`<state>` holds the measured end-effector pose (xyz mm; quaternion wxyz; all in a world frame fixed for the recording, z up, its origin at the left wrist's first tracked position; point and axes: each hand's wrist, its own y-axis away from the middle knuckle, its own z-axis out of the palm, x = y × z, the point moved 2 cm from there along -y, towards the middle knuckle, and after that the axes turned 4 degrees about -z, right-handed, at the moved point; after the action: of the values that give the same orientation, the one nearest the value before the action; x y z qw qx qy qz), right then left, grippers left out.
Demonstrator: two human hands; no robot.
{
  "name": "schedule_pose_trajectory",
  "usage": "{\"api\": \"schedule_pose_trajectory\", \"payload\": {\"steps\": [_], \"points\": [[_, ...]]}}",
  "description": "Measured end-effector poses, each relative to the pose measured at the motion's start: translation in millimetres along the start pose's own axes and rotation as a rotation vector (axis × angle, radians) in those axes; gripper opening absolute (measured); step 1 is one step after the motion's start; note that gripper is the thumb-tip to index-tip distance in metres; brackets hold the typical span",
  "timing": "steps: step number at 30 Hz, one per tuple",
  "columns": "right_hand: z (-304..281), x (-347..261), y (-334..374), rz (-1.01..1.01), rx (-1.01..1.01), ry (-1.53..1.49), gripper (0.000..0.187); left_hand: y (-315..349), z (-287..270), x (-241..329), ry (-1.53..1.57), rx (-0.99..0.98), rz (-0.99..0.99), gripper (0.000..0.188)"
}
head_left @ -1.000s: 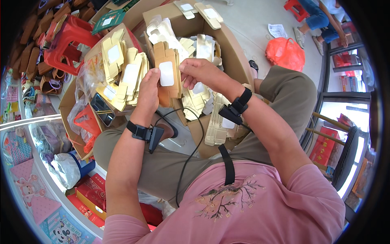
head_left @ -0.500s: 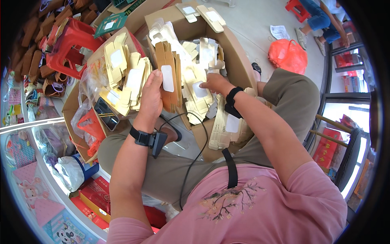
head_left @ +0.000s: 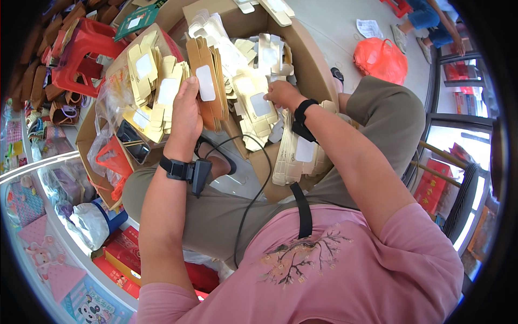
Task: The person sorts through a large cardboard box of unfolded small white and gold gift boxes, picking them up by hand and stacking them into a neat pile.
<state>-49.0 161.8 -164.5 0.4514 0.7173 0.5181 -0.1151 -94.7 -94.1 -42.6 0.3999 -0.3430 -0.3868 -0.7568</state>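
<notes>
My left hand (head_left: 187, 108) is closed around a stack of flattened brown cartons (head_left: 207, 108), which stands on edge with a white window panel facing up. To its right, the fingers of my right hand (head_left: 284, 95) are pinched at the upper edge of a flattened cream carton (head_left: 253, 102) with a pale grey window. That carton lies on a heap of similar ones inside a large cardboard box (head_left: 310, 62). Another bundle of cream cartons (head_left: 291, 159) leans at the box's near side, below my right wrist. My fingertips partly hide the carton's edge.
More cream cartons (head_left: 168, 89) are piled on the left beside a dark phone (head_left: 133, 141). A red plastic stool (head_left: 86, 54) stands farther left. An orange-red bag (head_left: 380, 60) sits on the floor at the far right, near another person's legs (head_left: 423, 19). A black cable (head_left: 268, 167) loops over my lap.
The whole view has shifted slightly, so most things sit higher and more to the left. My right fingers have drawn together near the carton's window; my left hand keeps the brown stack.
</notes>
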Motion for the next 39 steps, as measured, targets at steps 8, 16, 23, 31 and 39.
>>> {"api": "schedule_pose_trajectory", "payload": {"steps": [8, 16, 23, 31, 39], "points": [[-19.0, -12.2, 19.7, -0.045, 0.001, 0.001, 0.024, -5.7, -6.1, -5.5, -0.026, 0.018, 0.005, 0.031], [-40.0, -31.3, 41.1, -0.104, -0.19, -0.5, 0.019, -3.1, -7.7, -11.5, -0.031, 0.062, 0.001, 0.027], [-50.6, -75.8, 68.7, -0.212, -0.224, -0.771, 0.017, 1.2, -10.3, -20.0, -0.108, 0.1, -0.032, 0.026], [-44.9, -100.9, 74.5, -0.309, -0.235, -0.823, 0.017, 2.3, -7.9, -21.4, -0.114, 0.108, -0.021, 0.026], [-42.8, -115.7, 68.3, -0.332, -0.25, -0.817, 0.022, 1.5, -8.2, -22.5, -0.11, 0.041, -0.063, 0.027]]}}
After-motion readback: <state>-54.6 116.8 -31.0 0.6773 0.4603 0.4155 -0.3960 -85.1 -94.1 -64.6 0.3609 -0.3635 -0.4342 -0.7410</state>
